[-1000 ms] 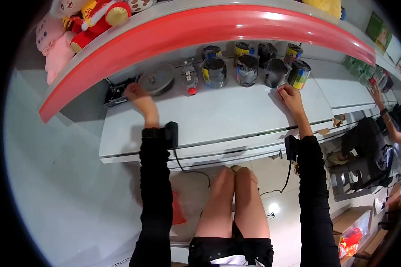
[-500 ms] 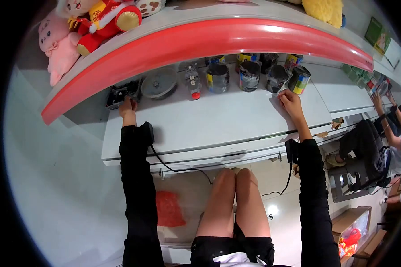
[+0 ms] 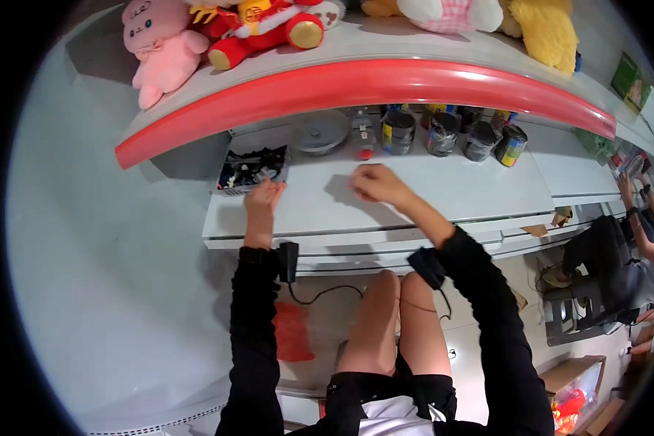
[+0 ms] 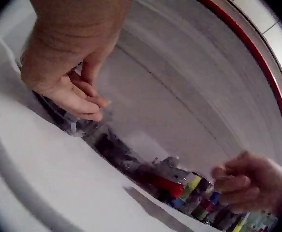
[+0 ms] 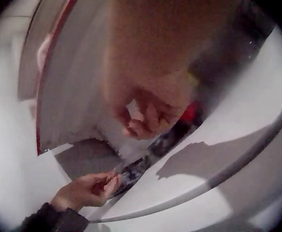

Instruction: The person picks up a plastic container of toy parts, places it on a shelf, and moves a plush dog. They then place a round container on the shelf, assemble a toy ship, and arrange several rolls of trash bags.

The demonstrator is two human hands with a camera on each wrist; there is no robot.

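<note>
Grey, shallow, rectangular tray (image 3: 232,192) of small black pieces (image 3: 251,163): sitting on the smooth white tabletop (image 3: 320,218), left of centre in the head frame, just beside a clear, round, plastic-looking container (image 3: 320,134). Probably weighing little and staying stiff; calling for a hold on two opposite walls and level carrying, to avoid spilling the loose heap. As for the black pieces, seeming light, hard and perhaps slippery, possibly snapping under a rough squeeze; suiting a fingertip pinch at an edge.

With the left hand (image 3: 264,196), hovering at the tray's near right corner, curling the fingers and holding thumb and fingertips close together. Not clearly showing any piece between the tips; leaving a pinch or an empty curl impossible to tell apart.

With the right hand (image 3: 376,183), hovering above the tabletop near the middle of the head frame, well apart from the tray, curling the fingers toward the thumb. Looking too blurred in the right wrist view for telling holding from idling.
</note>
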